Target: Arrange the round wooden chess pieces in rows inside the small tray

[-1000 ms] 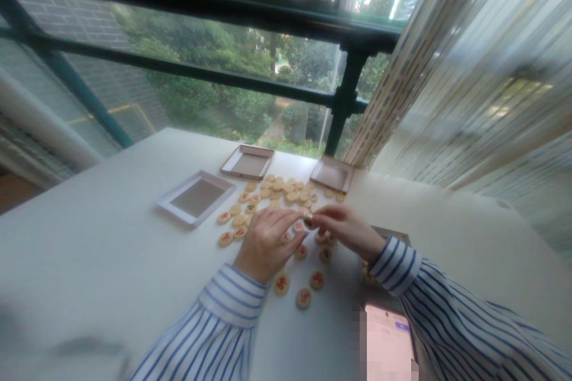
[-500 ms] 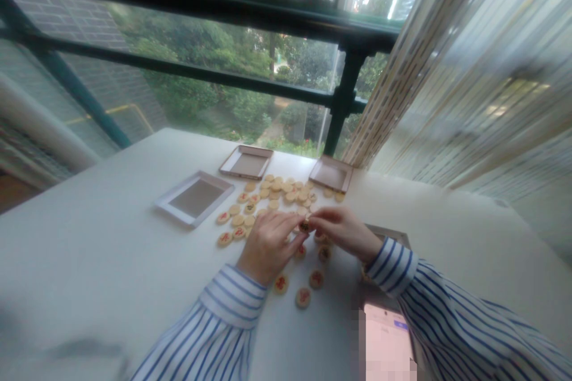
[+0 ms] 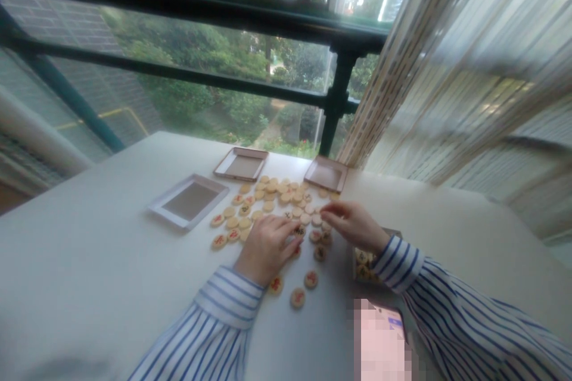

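Several round wooden game discs [image 3: 277, 190] with red or dark characters lie scattered on a white table [image 3: 89, 274]. My left hand [image 3: 267, 247] rests on the discs near the middle, its fingers curled and its fingertips on a dark-marked disc [image 3: 300, 230]. My right hand [image 3: 353, 224] hovers just to the right over the discs, thumb and fingers drawn together in a pinch; what they hold, if anything, is hidden. Both arms wear blue-striped sleeves.
Three shallow box halves lie at the back: a white-rimmed one [image 3: 188, 200] on the left, a brown one [image 3: 241, 164] in the middle, another [image 3: 326, 174] on the right. A wooden box with discs [image 3: 364, 262] sits under my right wrist. A phone [image 3: 379, 339] lies near.
My hands were together pinching one disc. Now they have parted: the right hand moved slightly right and up, the left stays on the discs. The view shifted a little.
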Demonstrator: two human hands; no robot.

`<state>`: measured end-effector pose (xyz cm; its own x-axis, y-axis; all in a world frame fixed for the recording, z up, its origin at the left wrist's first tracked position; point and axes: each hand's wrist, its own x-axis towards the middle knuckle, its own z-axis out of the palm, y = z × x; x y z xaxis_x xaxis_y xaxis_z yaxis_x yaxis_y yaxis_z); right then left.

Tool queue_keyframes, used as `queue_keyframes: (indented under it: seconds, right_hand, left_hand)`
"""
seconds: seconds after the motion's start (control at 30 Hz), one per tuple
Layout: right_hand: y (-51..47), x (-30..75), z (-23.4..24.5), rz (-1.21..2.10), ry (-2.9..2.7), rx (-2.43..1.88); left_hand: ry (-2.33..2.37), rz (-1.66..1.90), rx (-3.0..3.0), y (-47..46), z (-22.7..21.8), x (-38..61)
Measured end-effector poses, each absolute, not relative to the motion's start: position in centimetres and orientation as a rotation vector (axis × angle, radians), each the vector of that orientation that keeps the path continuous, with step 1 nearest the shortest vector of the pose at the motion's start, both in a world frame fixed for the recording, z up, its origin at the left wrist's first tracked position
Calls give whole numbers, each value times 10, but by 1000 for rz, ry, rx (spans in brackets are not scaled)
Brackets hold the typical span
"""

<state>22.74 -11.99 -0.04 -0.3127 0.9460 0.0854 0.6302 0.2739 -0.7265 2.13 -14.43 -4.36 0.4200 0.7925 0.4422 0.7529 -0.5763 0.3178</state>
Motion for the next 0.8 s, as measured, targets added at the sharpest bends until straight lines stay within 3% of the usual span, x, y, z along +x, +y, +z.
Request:
queue_keyframes:
  seconds: [0.27, 0.8]
  right_hand:
    - [-122, 241, -1, 513, -2190, -1542]
    - [-121, 244, -8, 403, -2324, -1649]
  left_hand:
    - [1486, 780, 2575, -145, -41, 31]
    - [1709, 724, 2499, -150, -35, 44]
